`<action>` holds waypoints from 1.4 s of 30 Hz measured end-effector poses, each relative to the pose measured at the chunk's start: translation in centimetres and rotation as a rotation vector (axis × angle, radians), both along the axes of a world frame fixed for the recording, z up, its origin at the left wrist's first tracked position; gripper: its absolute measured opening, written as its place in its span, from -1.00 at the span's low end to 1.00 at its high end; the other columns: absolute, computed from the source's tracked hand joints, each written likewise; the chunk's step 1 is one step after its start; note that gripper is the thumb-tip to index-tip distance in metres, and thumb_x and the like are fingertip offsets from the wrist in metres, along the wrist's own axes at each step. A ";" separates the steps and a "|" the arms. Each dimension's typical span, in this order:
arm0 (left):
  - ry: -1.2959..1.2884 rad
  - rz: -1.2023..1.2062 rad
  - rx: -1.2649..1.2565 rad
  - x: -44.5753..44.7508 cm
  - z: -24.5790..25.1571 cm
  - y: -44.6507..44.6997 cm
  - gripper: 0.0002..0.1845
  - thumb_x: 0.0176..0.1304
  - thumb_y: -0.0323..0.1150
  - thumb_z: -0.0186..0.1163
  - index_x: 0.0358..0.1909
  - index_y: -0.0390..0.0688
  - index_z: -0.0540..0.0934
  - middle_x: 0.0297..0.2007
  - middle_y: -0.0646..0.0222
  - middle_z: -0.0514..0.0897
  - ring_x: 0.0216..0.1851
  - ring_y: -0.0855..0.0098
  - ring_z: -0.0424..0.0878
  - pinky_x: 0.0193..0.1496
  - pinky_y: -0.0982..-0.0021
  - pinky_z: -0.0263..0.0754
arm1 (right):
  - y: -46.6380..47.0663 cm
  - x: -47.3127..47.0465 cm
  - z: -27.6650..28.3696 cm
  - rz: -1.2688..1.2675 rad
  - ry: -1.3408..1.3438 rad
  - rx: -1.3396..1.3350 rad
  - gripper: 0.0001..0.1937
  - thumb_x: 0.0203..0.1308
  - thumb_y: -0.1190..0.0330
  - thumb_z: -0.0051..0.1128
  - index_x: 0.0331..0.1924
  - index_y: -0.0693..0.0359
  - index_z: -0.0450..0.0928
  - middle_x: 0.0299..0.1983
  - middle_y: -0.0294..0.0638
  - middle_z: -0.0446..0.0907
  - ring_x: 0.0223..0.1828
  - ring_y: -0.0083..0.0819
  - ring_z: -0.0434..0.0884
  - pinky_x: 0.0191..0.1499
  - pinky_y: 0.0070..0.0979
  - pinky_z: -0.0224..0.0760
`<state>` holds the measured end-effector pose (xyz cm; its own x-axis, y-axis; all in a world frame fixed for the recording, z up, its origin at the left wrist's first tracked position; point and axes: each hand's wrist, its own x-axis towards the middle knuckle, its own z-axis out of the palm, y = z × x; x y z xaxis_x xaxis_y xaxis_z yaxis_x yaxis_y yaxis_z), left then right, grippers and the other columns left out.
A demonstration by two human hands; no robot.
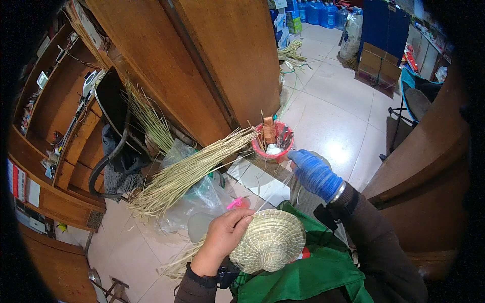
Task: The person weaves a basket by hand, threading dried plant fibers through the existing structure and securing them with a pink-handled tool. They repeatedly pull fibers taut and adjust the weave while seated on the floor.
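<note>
My bare left hand (226,235) pinches the upper left rim of a coiled straw piece (273,239), round with a raised knob, which lies over the green apron (303,276) on my lap. A thin pale strand (271,195) runs from that rim up towards my right hand (315,173). The right hand wears a blue knitted glove and is closed beside a red plastic basket (279,155); its fingertips are partly hidden, and the strand seems to end at them. In the basket stand a spool of copper-coloured cord (269,130) and scissors (285,137).
A large bundle of dry straw (193,170) rests on a clear plastic bag (204,204) to the left. A pink plastic object (238,203) lies near my left hand. Beyond are a wooden door (227,57), a folding chair (416,94) and blue water bottles (322,15).
</note>
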<state>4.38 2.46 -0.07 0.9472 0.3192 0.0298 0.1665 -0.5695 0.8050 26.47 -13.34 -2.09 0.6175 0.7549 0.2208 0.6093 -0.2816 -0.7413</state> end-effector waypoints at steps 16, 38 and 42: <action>-0.120 0.145 0.014 -1.1 -0.9 -0.8 -0.86 0.17 -0.44 0.21 -0.23 -0.19 0.65 -0.35 0.21 0.67 -0.30 0.26 0.63 -0.19 0.37 0.48 | -1.6 -7.4 2.8 0.591 -0.305 -0.046 -0.81 0.11 0.37 0.04 -0.18 0.19 0.51 -0.32 -0.11 0.52 -0.35 -0.16 0.61 -0.34 -0.30 0.49; -0.129 0.181 -0.049 -1.2 -0.7 -1.2 -0.86 0.20 -0.45 0.17 -0.21 -0.20 0.62 -0.34 0.19 0.67 -0.31 0.23 0.63 -0.24 0.36 0.47 | -0.7 -9.3 -0.6 0.461 0.206 0.366 -0.76 0.16 0.49 0.07 -0.06 0.20 0.47 -0.19 -0.11 0.56 -0.22 -0.17 0.62 -0.17 -0.38 0.50; -0.132 0.184 -0.074 -1.2 -0.7 -1.2 -0.85 0.21 -0.45 0.17 -0.20 -0.21 0.62 -0.34 0.19 0.67 -0.32 0.27 0.63 -0.24 0.38 0.47 | -0.6 -9.3 -0.7 0.458 0.144 0.394 -0.74 0.13 0.52 0.09 -0.06 0.19 0.47 -0.20 -0.11 0.57 -0.23 -0.19 0.63 -0.17 -0.38 0.51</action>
<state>3.16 1.22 -0.77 0.8622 0.4922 0.1194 0.1531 -0.4780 0.8649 17.17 -13.91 -2.82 0.2949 0.8287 0.4756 0.4897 0.2964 -0.8200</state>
